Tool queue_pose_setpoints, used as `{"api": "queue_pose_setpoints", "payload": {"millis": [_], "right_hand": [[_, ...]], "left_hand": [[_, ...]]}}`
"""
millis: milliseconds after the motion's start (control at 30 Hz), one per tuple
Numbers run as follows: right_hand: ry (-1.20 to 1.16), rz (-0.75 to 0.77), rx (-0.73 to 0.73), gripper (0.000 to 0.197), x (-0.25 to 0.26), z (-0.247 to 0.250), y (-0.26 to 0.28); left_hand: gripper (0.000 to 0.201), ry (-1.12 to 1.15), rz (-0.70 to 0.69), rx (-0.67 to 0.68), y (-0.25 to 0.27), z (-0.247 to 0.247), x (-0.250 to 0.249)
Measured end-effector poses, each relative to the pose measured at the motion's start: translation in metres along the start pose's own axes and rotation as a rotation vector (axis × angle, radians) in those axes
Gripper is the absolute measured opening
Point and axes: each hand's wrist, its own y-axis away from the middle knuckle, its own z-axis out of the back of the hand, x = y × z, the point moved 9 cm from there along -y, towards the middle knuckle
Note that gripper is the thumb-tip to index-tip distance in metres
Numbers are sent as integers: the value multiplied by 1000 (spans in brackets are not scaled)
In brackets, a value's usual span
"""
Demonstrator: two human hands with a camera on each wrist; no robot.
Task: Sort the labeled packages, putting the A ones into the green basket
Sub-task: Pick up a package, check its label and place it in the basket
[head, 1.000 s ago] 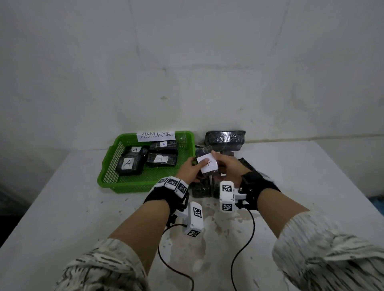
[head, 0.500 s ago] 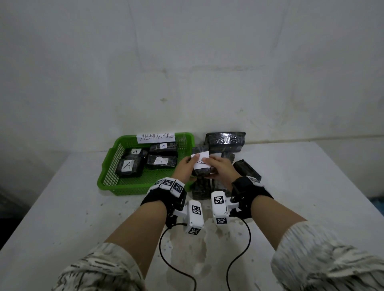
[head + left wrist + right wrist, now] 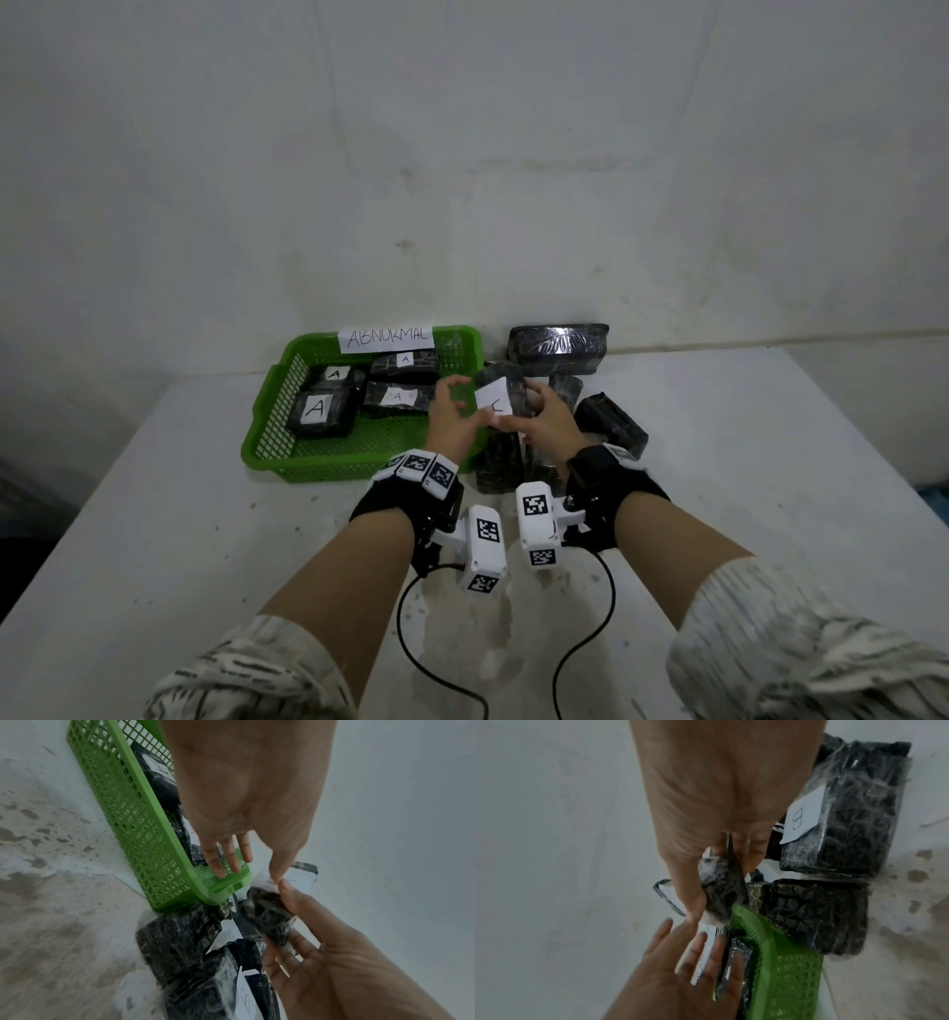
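Note:
My right hand (image 3: 534, 411) grips a black wrapped package (image 3: 506, 377) with a white label (image 3: 494, 406), held just off the green basket's right end. The letter on it is partly covered. My left hand (image 3: 452, 398) hovers beside the package with fingers spread and holds nothing. In the left wrist view its thumb tip meets the package (image 3: 267, 912) edge. The green basket (image 3: 267, 426) carries an "ABNORMAL" sign (image 3: 385, 337) and holds several black packages marked A (image 3: 321, 411). From the right wrist, the package (image 3: 723, 890) sits pinched above the basket's corner (image 3: 782, 953).
More black packages lie right of the basket: one at the wall (image 3: 557, 347), one tilted (image 3: 611, 424), others under my hands (image 3: 495, 462). One is marked B (image 3: 834, 821). The white table (image 3: 154, 514) has stained patches, and two cables (image 3: 411, 642) trail from my wrists.
Both hands held the package before. My left hand has let go and spread its fingers toward the basket, while my right hand keeps the package and has turned it more upright.

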Motion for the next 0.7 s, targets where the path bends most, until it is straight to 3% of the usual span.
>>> {"api": "queue_pose_setpoints", "payload": {"millis": [33, 100, 233, 333, 433, 567, 700], "right_hand": [[76, 52, -7, 81, 2, 0, -1], [146, 98, 3, 83, 7, 0, -1], [-1, 51, 49, 34, 14, 2, 2], [-9, 46, 76, 22, 16, 2, 4], [-37, 23, 82, 4, 13, -3, 3], [-126, 13, -44, 24, 9, 0, -2], [-139, -51, 5, 32, 3, -7, -2]], "left_hand": [[44, -60, -29, -3, 0, -1, -3], [36, 9, 48, 58, 1, -8, 0], [42, 275, 261, 157, 4, -17, 10], [34, 303, 231, 186, 4, -19, 6], [44, 228, 190, 166, 3, -16, 6], [34, 244, 166, 164, 1, -13, 4], [26, 255, 145, 174, 3, -10, 2]]}}
